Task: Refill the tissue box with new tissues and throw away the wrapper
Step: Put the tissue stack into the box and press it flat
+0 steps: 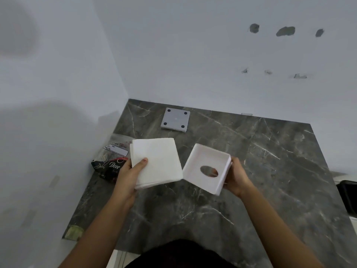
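Observation:
My left hand grips a thick stack of white tissues by its left edge, thumb on top, above the dark marble counter. My right hand holds the white square tissue box cover by its right side, turned so its hollow inside faces me and the oval slot shows. Stack and box nearly touch at their near corners. The dark printed wrapper lies on the counter behind my left hand, against the left wall. The box's grey base plate, with four black pads, lies flat near the back wall.
White walls close off the counter at the left and back. A dark object stands past the counter's right edge. A small greenish patch marks the counter's near-left corner.

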